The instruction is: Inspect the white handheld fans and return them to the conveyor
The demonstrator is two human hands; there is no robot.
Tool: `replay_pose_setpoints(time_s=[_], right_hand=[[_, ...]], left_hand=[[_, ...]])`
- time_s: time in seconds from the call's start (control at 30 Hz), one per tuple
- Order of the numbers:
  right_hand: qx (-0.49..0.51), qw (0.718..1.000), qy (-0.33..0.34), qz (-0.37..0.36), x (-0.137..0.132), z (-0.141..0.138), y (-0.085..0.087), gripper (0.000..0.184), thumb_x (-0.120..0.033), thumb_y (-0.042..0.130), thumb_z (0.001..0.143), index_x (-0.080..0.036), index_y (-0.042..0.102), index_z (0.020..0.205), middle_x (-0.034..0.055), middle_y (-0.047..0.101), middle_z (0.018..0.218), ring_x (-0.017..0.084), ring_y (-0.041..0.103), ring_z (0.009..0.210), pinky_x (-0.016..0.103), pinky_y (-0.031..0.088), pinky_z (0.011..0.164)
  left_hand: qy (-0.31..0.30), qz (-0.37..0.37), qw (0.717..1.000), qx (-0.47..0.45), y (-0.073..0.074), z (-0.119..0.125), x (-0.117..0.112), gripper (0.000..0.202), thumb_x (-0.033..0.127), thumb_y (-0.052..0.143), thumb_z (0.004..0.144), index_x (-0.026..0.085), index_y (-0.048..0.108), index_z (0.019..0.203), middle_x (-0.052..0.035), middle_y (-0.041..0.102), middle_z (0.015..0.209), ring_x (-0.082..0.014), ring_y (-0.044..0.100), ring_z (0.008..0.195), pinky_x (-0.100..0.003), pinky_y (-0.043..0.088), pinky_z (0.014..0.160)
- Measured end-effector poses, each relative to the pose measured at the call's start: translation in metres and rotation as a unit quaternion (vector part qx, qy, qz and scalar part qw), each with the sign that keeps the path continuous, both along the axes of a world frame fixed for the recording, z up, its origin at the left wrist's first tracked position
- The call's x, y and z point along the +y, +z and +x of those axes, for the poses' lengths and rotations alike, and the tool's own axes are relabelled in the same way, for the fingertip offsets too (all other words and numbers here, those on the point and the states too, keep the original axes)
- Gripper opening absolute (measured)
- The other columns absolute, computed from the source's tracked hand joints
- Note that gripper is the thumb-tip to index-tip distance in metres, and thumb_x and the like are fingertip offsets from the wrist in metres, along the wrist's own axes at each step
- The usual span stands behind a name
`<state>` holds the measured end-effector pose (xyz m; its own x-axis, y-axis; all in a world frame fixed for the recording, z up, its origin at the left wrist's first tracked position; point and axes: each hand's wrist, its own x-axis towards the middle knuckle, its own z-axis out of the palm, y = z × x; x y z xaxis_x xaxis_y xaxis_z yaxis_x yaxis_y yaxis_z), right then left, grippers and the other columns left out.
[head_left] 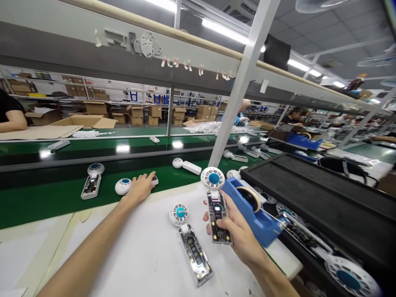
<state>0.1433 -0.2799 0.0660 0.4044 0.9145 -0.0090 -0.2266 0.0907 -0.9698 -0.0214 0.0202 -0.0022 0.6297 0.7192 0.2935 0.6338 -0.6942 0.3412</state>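
My right hand (239,233) grips an open handheld fan unit (216,202) with a white round head, blue hub and bare circuit board, held upright above the white work surface (139,255). A second open fan unit (192,243) lies flat on that surface just left of it. My left hand (140,187) reaches out to the green conveyor belt (46,202) and rests, fingers curled, on another fan unit (125,186) whose handle it covers. A further open unit (92,181) lies on the belt to the left.
A blue tape dispenser (253,214) stands right of my right hand. A black tray (324,206) fills the right side, with more fan parts (349,276) below it. A white post (235,95) rises from the belt. Closed fans (187,165) and cardboard boxes (93,108) lie beyond; other people work nearby.
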Motion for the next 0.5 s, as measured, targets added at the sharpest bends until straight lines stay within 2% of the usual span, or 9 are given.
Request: replay_pose_setpoints(time_s=[0.07,0.13,0.2,0.27,0.37,0.43,0.5], right_hand=[[0.000,1.000,0.003,0.008,-0.002,0.002,-0.003,0.076,-0.020,0.061,0.078,-0.032,0.030,0.147,0.0040,0.065,0.107,0.016,0.064,0.069,0.032,0.049,0.062],[0.000,1.000,0.003,0.009,-0.003,0.004,-0.006,0.077,-0.020,0.061,0.077,-0.031,0.030,0.146,0.0044,0.064,0.109,0.015,0.064,0.069,0.031,0.048,0.060],[-0.001,1.000,-0.002,-0.004,-0.003,0.007,-0.008,0.079,-0.021,0.061,0.076,-0.030,0.028,0.147,0.0033,0.065,0.104,0.016,0.064,0.066,0.031,0.048,0.060],[-0.002,1.000,-0.005,-0.021,-0.002,0.009,-0.011,0.081,-0.022,0.062,0.075,-0.029,0.025,0.147,0.0015,0.066,0.094,0.017,0.064,0.065,0.032,0.048,0.060],[0.001,0.999,-0.008,-0.038,0.000,0.009,-0.012,0.080,-0.023,0.062,0.074,-0.027,0.027,0.146,0.0006,0.065,0.089,0.017,0.063,0.063,0.032,0.048,0.059],[0.006,0.999,-0.013,-0.036,0.000,0.008,-0.012,0.079,-0.023,0.063,0.073,-0.026,0.029,0.144,0.0023,0.065,0.096,0.017,0.063,0.065,0.031,0.048,0.058],[0.009,0.999,-0.021,-0.026,0.000,0.007,-0.011,0.078,-0.022,0.064,0.072,-0.027,0.031,0.142,0.0041,0.065,0.105,0.017,0.064,0.068,0.032,0.049,0.060]], left_hand=[[0.006,0.020,1.000,-0.013,0.009,-0.008,0.006,0.049,0.026,0.048,0.091,0.023,0.053,0.140,-0.0158,0.062,0.111,-0.0337,0.058,0.105,-0.053,0.043,0.094],[0.019,0.047,0.997,-0.053,0.028,-0.017,0.012,0.049,0.029,0.043,0.095,0.026,0.048,0.144,-0.0147,0.055,0.116,-0.0311,0.055,0.108,-0.048,0.044,0.096],[0.046,0.075,0.990,-0.106,0.050,-0.027,0.016,0.051,0.035,0.040,0.098,0.026,0.041,0.148,-0.0144,0.047,0.123,-0.0280,0.053,0.111,-0.043,0.044,0.099],[0.079,0.094,0.980,-0.154,0.068,-0.036,0.017,0.052,0.042,0.044,0.096,0.025,0.042,0.145,-0.0132,0.043,0.123,-0.0264,0.055,0.109,-0.040,0.045,0.098],[0.125,0.079,0.976,-0.162,0.083,-0.048,0.018,0.041,0.049,0.059,0.086,0.025,0.060,0.119,-0.0094,0.048,0.111,-0.0275,0.058,0.099,-0.039,0.049,0.089],[0.164,0.052,0.977,-0.128,0.088,-0.054,0.020,0.033,0.050,0.064,0.081,0.024,0.065,0.102,-0.0092,0.051,0.107,-0.0288,0.060,0.094,-0.039,0.049,0.084],[0.207,0.005,0.975,-0.076,0.094,-0.062,0.024,0.032,0.051,0.066,0.078,0.022,0.065,0.094,-0.0109,0.054,0.106,-0.0310,0.060,0.095,-0.040,0.049,0.082]])
